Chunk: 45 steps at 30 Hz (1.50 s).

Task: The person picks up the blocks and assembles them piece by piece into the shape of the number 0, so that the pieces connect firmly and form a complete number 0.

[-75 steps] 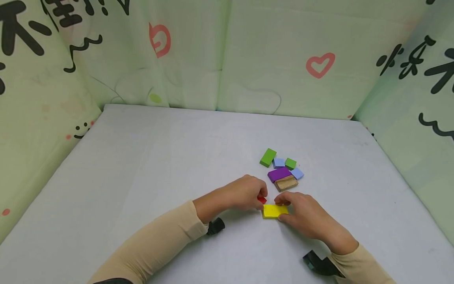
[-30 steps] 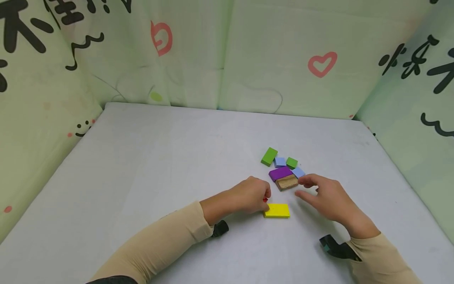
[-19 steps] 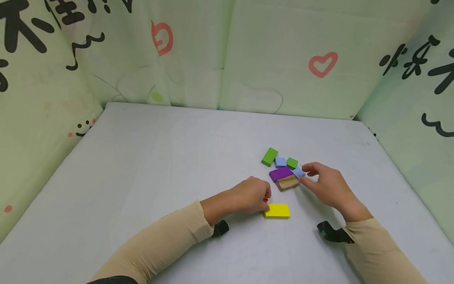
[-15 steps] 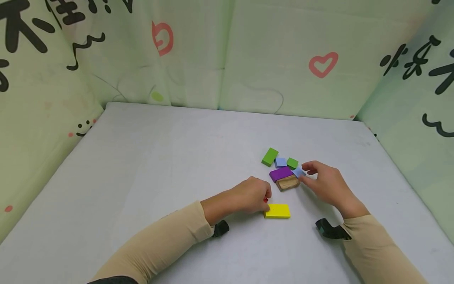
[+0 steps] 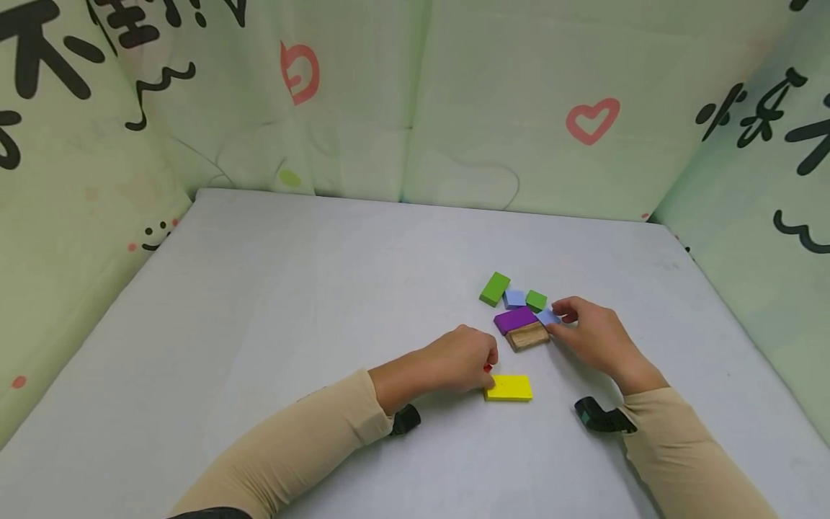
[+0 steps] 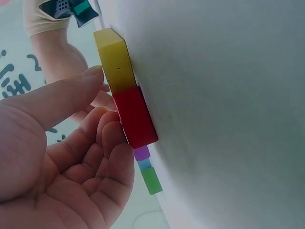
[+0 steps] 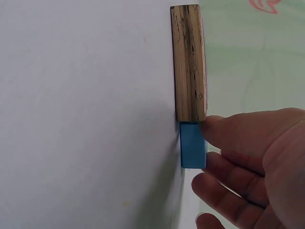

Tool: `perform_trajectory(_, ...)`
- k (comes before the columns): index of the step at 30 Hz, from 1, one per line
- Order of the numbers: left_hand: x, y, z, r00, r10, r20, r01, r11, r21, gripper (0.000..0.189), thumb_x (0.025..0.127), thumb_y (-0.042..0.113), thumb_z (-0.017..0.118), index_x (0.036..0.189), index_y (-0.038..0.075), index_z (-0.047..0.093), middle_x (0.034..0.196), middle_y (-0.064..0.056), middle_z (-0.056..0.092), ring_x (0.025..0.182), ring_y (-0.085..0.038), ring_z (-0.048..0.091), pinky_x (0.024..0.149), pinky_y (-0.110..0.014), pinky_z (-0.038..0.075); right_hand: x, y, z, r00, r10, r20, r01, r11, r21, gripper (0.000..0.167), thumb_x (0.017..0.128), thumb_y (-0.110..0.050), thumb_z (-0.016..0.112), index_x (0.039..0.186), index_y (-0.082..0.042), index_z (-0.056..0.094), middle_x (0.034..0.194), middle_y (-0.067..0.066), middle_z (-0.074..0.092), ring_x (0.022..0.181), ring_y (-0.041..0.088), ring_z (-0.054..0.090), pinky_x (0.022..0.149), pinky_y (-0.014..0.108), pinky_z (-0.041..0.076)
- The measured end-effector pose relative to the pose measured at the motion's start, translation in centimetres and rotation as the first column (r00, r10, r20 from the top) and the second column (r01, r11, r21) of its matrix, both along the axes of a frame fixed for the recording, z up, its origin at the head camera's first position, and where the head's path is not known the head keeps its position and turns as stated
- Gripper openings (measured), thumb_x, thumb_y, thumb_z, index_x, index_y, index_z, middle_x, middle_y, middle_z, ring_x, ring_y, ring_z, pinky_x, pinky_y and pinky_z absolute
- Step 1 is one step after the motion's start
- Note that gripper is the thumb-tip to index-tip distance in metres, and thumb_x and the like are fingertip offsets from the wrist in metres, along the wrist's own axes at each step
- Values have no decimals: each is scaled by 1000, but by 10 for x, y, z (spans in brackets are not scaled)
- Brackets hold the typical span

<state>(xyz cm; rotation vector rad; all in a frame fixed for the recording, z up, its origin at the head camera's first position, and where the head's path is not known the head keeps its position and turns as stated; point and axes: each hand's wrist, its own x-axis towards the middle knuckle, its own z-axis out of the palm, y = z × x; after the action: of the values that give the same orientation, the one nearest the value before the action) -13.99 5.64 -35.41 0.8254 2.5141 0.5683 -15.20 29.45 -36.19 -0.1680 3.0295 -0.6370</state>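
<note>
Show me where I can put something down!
The table is bare between the left sleeve and the far curtain, and from the right sleeve to the table's right edge. It's crowded around the purple block, wooden block and yellow block.

a wooden block (image 7: pixel 189 62) shows cracked, streaky grain, the yellow block (image 5: pixel 511 388) looks smooth with small dark specks, the tabletop (image 5: pixel 292 288) looks matt, and the backdrop (image 5: pixel 493 79) looks like softly creased cloth.

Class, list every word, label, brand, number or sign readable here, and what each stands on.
No word or number reads clearly.
Heart sign: rear curtain.
Smiley face: left curtain.
Black characters, left curtain and right curtain: cut off or unclear.
Red letter-like mark, rear curtain: unclear.
Blocks: no visible lettering.
</note>
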Motion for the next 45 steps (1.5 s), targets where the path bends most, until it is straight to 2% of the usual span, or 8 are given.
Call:
perform_trajectory(13,0,1,-1,1000,-3,-9,2,1000,-5,23,90,24,77,106,11,68,82,5,57,77,-10,53,66,-17,45,0,0,0,1000,5,4,-5,1000,-3,39,96,-16,66,124,10,57,115,27,65,107,43,59,93,58,45)
perform_trajectory(33,-1,0,0,1000,-16,-9,16,1000,-1,20,90,24,78,101,12,67,80,4,58,75,-11,52,65,-18,44,-1,-2,1,1000,5,27,-4,1000,-14,39,96,-15,65,124,11,57,114,27,65,105,41,62,93,56,47)
perform_trajectory(45,-2,1,0,1000,-8,-1,8,1000,-1,20,90,24,78,102,12,67,79,4,58,75,-11,53,64,-18,44,2,0,4,998,-25,63,25,1000,-7,43,94,-16,67,125,12,55,115,28,63,106,42,60,92,57,47)
